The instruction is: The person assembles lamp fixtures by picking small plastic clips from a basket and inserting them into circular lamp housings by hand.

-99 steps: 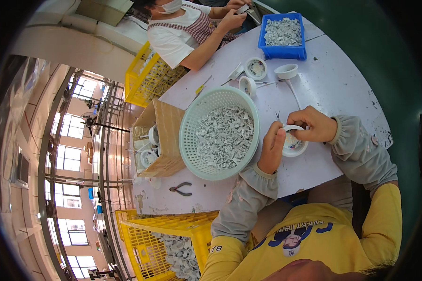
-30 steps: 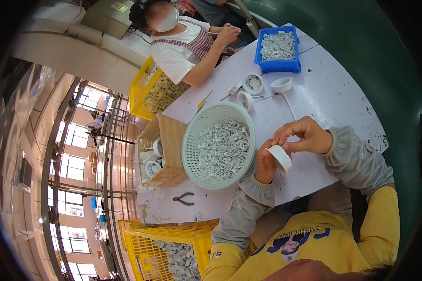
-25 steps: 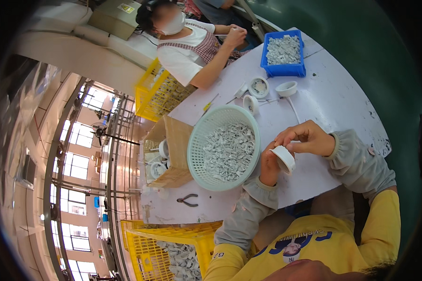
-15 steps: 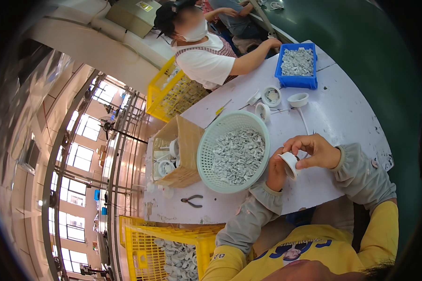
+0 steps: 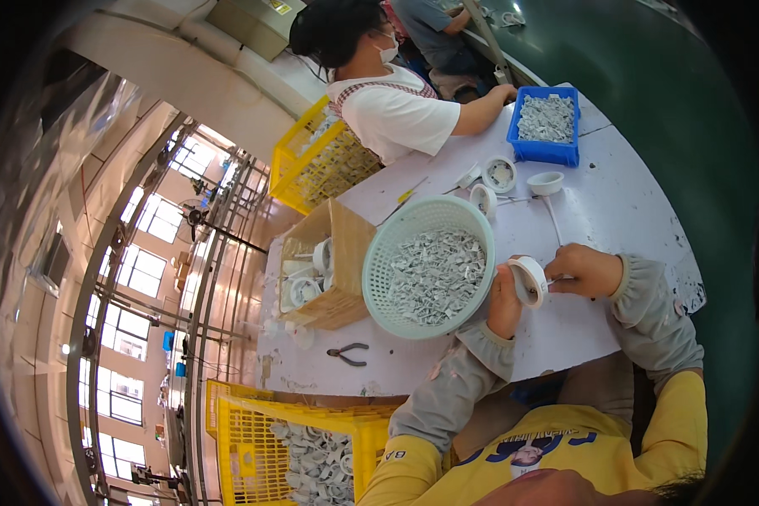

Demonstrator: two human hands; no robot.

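My left hand (image 5: 503, 309) grips a white round plastic housing (image 5: 537, 271), shaped like a short ring, at its left side. The housing is tilted so that its open side and inner wall show. My right hand (image 5: 590, 269) is at the ring's right edge, its fingers pinched together against the rim. Whether a small part sits between those fingertips cannot be seen. Left of my left hand is a pale green perforated basket (image 5: 369, 282) heaped with small grey-white parts (image 5: 434, 274).
More white housings (image 5: 546, 182) lie farther back, near a blue bin (image 5: 546, 153) of small parts. A cardboard box (image 5: 352, 261), pliers (image 5: 347, 354) and a yellow-handled tool (image 5: 406, 196) lie left. Yellow crates (image 5: 367, 443) flank the table (image 5: 624, 202). A co-worker (image 5: 396, 110) sits across.
My right hand has shifted from the housing's top and front to its right edge. The housing has turned, showing more of its opening. The co-worker's head has turned away.
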